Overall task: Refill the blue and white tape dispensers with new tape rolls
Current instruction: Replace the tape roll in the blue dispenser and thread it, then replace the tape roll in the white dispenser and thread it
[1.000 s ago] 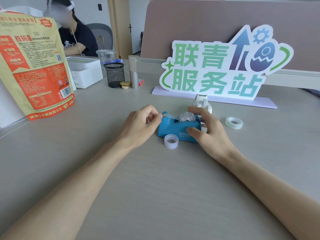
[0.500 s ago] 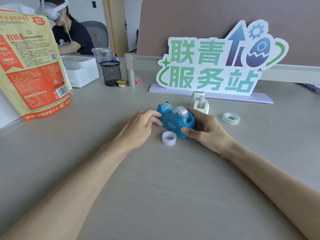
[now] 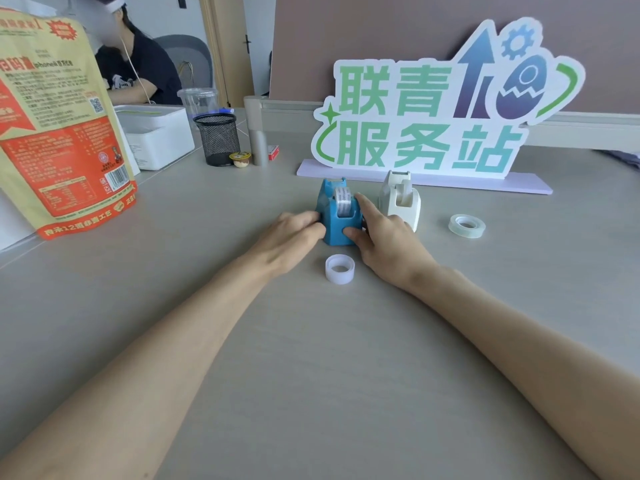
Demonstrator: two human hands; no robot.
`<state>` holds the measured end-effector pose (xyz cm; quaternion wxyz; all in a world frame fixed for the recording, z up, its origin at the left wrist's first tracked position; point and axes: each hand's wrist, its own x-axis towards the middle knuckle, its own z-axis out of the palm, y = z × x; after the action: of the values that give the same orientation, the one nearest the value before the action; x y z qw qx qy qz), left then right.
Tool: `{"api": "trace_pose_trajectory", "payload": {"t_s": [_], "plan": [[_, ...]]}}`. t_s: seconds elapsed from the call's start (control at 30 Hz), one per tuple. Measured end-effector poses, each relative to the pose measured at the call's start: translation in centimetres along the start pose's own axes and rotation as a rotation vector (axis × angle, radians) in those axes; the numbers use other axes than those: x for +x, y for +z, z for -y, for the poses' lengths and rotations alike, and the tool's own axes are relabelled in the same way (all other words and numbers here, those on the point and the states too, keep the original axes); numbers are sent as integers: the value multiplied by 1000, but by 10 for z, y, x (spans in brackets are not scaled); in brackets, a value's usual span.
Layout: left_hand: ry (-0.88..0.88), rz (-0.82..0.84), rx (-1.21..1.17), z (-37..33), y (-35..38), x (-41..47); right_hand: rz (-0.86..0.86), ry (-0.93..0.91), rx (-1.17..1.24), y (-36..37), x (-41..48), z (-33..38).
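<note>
Hidden in part: the lower sides of the blue dispenser (image 3: pixel 336 216), covered by both hands; its near left corner lost behind the left hand (image 3: pixel 294 237), its right wall behind the right hand (image 3: pixel 388 244). Hard to tell how firmly the fingers press. Left hand closed against the left side of the blue dispenser, right hand gripping it from the right, thumb on the near face and one finger laid along the upper right edge. Standing on the grey worktop (image 3: pixel 311 375), about the middle, with a roll of clear tape (image 3: pixel 343 201) seated in its slot. Long axis running near to far, cutter end pointing far, toward the sign (image 3: pixel 433 116). Just beside on the right, the white dispenser (image 3: pixel 400 200), turned the same way, partly covered by the right hand at its near base; whether touching the blue one, cannot tell. Near of the blue dispenser, between the wrists, a small white tape ring (image 3: pixel 340 269) lying flat. Farther right, apart, a clear tape roll (image 3: pixel 467 225), also flat. At far left, a yellow and red bag (image 3: pixel 59 133), cut off by the frame edge. Wide bare worktop near and to the right; less room at the far side, closed by the sign base.
</note>
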<state>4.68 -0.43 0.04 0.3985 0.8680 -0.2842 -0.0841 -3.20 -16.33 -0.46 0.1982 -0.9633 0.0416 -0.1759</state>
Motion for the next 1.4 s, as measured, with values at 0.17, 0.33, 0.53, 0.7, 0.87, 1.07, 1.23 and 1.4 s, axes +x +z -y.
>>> {"api": "trace_pose_trajectory", "payload": {"t_s": [0.17,0.33,0.53,0.7,0.87,1.07,1.23,1.4], "plan": [[-46,-53,-9,1,2,23,-15,6,-15,4,16,5],[-36,-84,46,8,7,44,-11,3,-62,8,30,2],[3,-149,312,11,12,51,5,12,-23,7,29,4],[86,-273,-22,6,13,18,-7,-3,-41,5,16,-2],[274,-22,18,-6,12,-41,-16,-64,-29,1,-8,-7],[332,-241,327,-3,15,-47,-77,-149,-93,-6,-28,-8],[89,-354,373,11,14,-10,-90,-158,-111,-5,-25,-4],[-82,-397,416,5,12,27,-306,-135,-135,-7,-19,-11]]}}
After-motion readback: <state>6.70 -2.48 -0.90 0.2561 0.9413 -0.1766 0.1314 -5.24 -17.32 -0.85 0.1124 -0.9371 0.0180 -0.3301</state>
